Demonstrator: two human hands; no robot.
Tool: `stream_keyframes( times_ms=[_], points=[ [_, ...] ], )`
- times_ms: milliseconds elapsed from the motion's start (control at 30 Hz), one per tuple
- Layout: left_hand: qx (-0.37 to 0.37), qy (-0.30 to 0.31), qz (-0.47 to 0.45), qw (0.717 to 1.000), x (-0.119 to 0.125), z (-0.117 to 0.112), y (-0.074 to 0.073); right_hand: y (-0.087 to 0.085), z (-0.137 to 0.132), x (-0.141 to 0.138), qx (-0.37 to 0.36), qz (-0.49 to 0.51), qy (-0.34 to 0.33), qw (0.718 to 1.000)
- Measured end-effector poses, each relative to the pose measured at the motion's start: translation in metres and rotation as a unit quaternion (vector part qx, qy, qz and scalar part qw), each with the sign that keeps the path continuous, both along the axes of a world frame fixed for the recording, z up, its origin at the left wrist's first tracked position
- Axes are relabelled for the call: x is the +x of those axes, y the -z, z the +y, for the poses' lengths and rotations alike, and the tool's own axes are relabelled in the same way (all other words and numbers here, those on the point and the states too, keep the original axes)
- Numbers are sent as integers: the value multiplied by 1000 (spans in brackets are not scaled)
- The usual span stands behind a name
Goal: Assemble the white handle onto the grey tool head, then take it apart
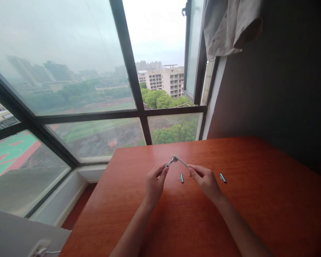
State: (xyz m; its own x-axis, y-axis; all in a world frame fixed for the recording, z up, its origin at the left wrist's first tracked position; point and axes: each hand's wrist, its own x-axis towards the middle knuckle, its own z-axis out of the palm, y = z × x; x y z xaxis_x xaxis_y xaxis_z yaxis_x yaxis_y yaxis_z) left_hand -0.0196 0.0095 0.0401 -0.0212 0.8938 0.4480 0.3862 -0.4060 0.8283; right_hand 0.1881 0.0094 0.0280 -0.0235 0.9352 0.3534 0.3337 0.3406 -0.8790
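Observation:
My left hand [155,180] is closed around the dark handle of a razor [171,162], whose silvery head points up and to the right. Between the thumb and fingers of my right hand [205,179] is a slim, pale toothbrush [182,162], slanting up to the left. Its far end meets the razor's head; the bristles are too small to make out. Below the meeting point, a small teal-and-black razor cartridge [181,178] lies on the table. A second similar cartridge [223,177] rests to the right of my right hand.
The reddish-brown wooden table [176,225] reaches back to large windows with dark frames [143,114]. One window sash [194,53] stands ajar. Grey cloth [227,28] hangs at the upper right beside a dark wall [278,89]. A socket with a white cable [44,250] is at the lower left.

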Motion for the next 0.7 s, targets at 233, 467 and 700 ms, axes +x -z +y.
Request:
stream_keyframes(
  times_ms=[233,467,700],
  points=[
    [15,-17,8,1000,0,-1,0,0,0,0,10,-14,3,1000],
    [17,-20,22,999,-2,1,4,2,1,1,16,-25,1,1000],
    [34,1,80,996,-1,1,4,3,2,1,29,-34,18,999]
  ],
)
